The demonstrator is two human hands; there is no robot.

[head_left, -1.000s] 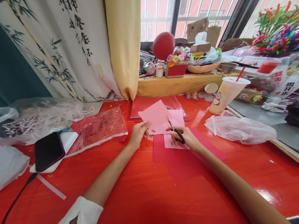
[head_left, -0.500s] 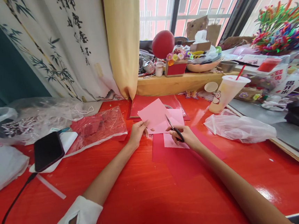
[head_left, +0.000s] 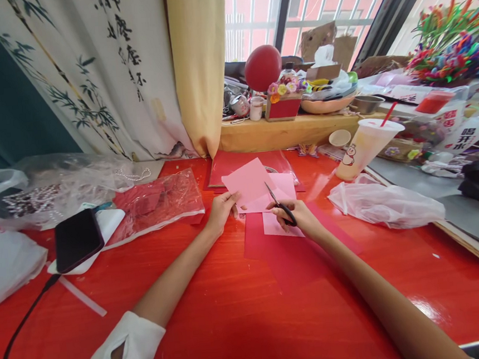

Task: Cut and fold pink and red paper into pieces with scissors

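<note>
My left hand (head_left: 224,210) pinches the lower left edge of a pink sheet of paper (head_left: 249,183), which is raised and tilted above the table. In my right hand (head_left: 293,217) is a pair of black-handled scissors (head_left: 285,211), fingers through the loops. The blades point up and to the left, at the right edge of the raised sheet; whether they touch it I cannot tell. Another pink sheet (head_left: 285,183) is behind the blades, and a pale pink piece (head_left: 274,227) lies under my right hand. Below these, darker red sheets (head_left: 297,258) rest on the red table (head_left: 217,310).
At left are a plastic packet of red paper (head_left: 161,203), a phone (head_left: 78,241) with a cable and a clear bag of beads (head_left: 35,200). To the right stand a drink cup (head_left: 365,149) and a crumpled plastic bag (head_left: 386,203). A red balloon (head_left: 263,68) sits on the cluttered sill.
The whole view has shifted very slightly. Both hands, the raised pink sheet and the scissors keep nearly the same positions.
</note>
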